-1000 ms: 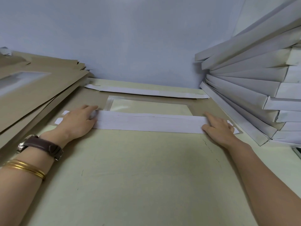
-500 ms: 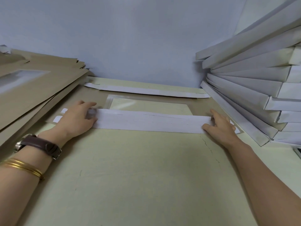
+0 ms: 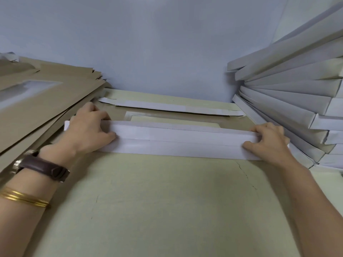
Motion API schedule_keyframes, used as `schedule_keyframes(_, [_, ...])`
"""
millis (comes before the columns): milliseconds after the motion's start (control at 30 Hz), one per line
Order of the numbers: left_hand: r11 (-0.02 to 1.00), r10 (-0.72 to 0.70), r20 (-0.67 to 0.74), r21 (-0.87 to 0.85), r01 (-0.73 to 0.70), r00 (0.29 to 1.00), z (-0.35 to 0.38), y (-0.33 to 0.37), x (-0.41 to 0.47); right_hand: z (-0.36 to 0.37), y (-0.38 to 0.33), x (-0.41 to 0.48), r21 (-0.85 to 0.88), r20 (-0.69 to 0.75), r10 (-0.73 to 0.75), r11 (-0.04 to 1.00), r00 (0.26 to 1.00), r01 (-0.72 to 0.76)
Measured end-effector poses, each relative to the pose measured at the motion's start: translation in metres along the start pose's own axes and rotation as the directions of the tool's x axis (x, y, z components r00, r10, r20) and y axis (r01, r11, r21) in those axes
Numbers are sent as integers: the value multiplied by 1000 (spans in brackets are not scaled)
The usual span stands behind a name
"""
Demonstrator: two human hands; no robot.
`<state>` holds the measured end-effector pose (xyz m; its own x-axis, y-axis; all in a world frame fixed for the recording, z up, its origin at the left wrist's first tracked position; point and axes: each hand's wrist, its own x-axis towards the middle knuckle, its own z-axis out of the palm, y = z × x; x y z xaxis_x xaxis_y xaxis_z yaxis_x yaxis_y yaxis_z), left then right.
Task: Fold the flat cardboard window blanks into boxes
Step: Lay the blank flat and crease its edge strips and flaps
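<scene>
A flat cardboard window blank (image 3: 172, 118) lies across the table in front of me, brown face up with a clear plastic window in its middle. Its near white flap (image 3: 181, 140) is raised and creased along its length. My left hand (image 3: 87, 131) grips the flap's left end, thumb in front and fingers curled over the top. My right hand (image 3: 267, 140) grips the right end the same way. The far white flap (image 3: 167, 107) still lies flat near the wall.
A slanting pile of flat brown blanks (image 3: 42, 101) fills the left side. Folded white boxes (image 3: 289, 93) are stacked high on the right, close to my right hand. The pale green tabletop (image 3: 163, 204) stretches toward me. A blue-grey wall stands behind.
The near flap lay flat under my palms; both hands have since curled around its ends and lifted it into an upright crease.
</scene>
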<state>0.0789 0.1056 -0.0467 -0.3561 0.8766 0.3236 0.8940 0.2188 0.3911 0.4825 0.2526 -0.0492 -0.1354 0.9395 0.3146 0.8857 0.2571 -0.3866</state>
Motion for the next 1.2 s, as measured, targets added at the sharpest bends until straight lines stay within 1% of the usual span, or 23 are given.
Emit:
schedule_keyframes(100, [998,68,-42,21,-67,997,-14,5,-3,-11,0,-5,-54,-23,-73,996,997,71])
schedule_keyframes(267, [986,121,39,110,-124,992,-28,11,-18,-19,-4,-19,-163,25,-143,976,989,145])
schedule_keyframes(367, [976,114,32,185,-118,993,-27,13,-23,-19,-8,-26,-141,20,-172,975,985,174])
schedule_keyframes(467, [957,142,54,247,-151,988,-24,14,-26,-16,-13,-28,-104,-43,-143,985,989,138])
schedule_keyframes(533, [939,149,129,291,-181,980,-23,16,-29,-14,-15,-29,-137,-46,-126,983,991,119])
schedule_keyframes(600, [913,151,251,336,-232,956,-21,19,-32,-13,-15,-32,-180,8,-115,977,993,115])
schedule_keyframes(633, [906,156,319,331,-264,935,-19,22,-34,-13,-17,-35,-201,47,-106,973,993,113])
schedule_keyframes(700, [911,175,430,271,-311,886,-12,30,-38,-9,-24,-40,-234,133,-84,965,987,114])
schedule_keyframes(767, [912,237,469,193,-361,851,0,40,-42,-1,-36,-47,-271,208,-97,950,973,153])
schedule_keyframes(833, [903,312,466,124,-411,828,14,51,-46,12,-52,-55,-248,259,-220,926,940,285])
schedule_keyframes(933, [894,363,472,66,-443,804,34,68,-50,32,-85,-67,-151,342,-444,844,828,514])
schedule_keyframes(1000, [883,382,503,48,-466,776,43,76,-49,46,-105,-72,-129,385,-520,788,762,602])
schedule_keyframes(1033, [880,381,521,50,-473,764,47,79,-49,51,-112,-74,-118,406,-535,773,741,623])
schedule_keyframes(1100, [875,358,561,76,-478,747,51,79,-48,57,-118,-75,-83,447,-532,776,719,625])
schedule_keyframes(1200, [869,336,605,96,-485,722,52,75,-47,57,-113,-73,-51,481,-505,800,716,598])
